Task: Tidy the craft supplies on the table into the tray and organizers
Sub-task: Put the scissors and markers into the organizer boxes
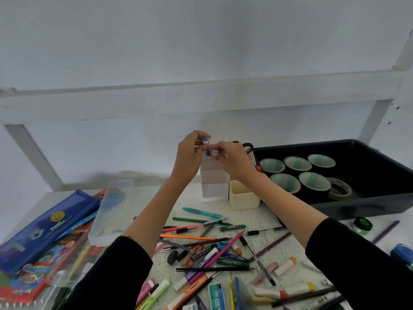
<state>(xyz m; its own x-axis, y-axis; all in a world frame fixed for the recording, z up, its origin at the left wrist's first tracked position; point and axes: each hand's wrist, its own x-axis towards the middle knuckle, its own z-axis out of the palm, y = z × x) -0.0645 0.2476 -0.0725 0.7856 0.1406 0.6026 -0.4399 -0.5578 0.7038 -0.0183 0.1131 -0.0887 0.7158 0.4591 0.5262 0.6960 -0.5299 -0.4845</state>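
Observation:
Both my hands are raised above the table's back middle, fingertips together. My left hand (190,153) and my right hand (232,159) pinch a small dark purple object (207,152) between them, in front of a clear stacked organizer (214,186). What the object is I cannot tell. A cream holder (243,198) stands right of the organizer. A black tray (368,198) at the right holds several green-lined tape rolls (315,181). A heap of pens, pencils and markers (212,253) lies on the table below my arms.
A blue pencil case (44,227) and coloured-pencil boxes lie at the left, beside a clear plastic box (114,209). A green-lidded jar (363,224) and a blue tape roll (402,253) sit at the right front. A white wall ledge runs behind the table.

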